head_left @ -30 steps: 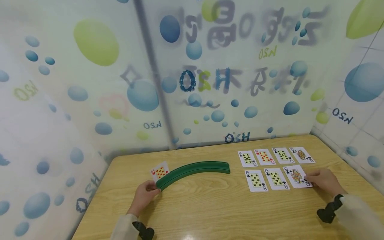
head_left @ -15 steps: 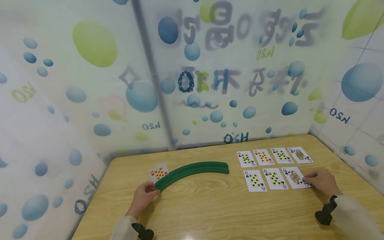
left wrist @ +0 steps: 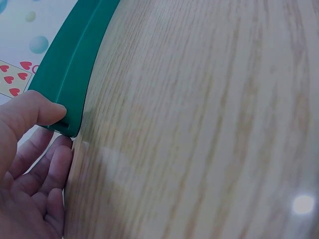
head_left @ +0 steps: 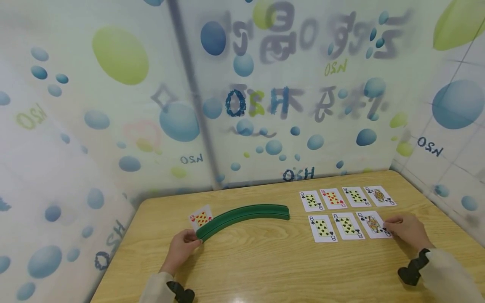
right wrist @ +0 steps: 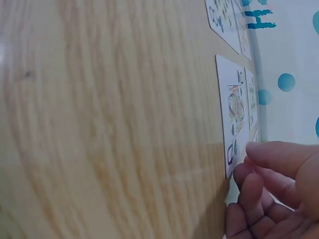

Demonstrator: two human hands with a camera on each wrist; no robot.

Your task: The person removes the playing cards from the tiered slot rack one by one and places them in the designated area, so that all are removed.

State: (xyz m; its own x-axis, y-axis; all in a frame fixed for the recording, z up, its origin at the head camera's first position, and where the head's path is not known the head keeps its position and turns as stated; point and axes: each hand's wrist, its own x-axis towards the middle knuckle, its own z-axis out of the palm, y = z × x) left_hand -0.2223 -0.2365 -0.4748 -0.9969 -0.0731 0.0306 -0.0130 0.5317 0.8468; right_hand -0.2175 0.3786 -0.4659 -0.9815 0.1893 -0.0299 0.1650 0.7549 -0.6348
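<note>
My left hand (head_left: 182,249) pinches the near left end of a curved green playing card holder (head_left: 244,211); in the left wrist view the thumb presses on top of the holder (left wrist: 75,64). An eight of hearts (head_left: 201,217) stands at that end, its lower part hidden by the holder. On the right, my right hand (head_left: 409,230) has thumb and fingertips on the right edge of a queen playing card (head_left: 373,224), which lies face up. In the right wrist view the fingers curl at the corner of the queen (right wrist: 234,109).
Left of the queen lie two black eights (head_left: 323,228) (head_left: 348,226). Behind them runs a row of black nine (head_left: 311,200), red nine (head_left: 333,198), black nine (head_left: 356,196) and another queen (head_left: 380,195). Patterned curtain walls (head_left: 265,139) border the wooden table (head_left: 261,261).
The queen under my right hand has slid very slightly toward me, lining up more closely with the eights. My left hand and the card holder stay in place.
</note>
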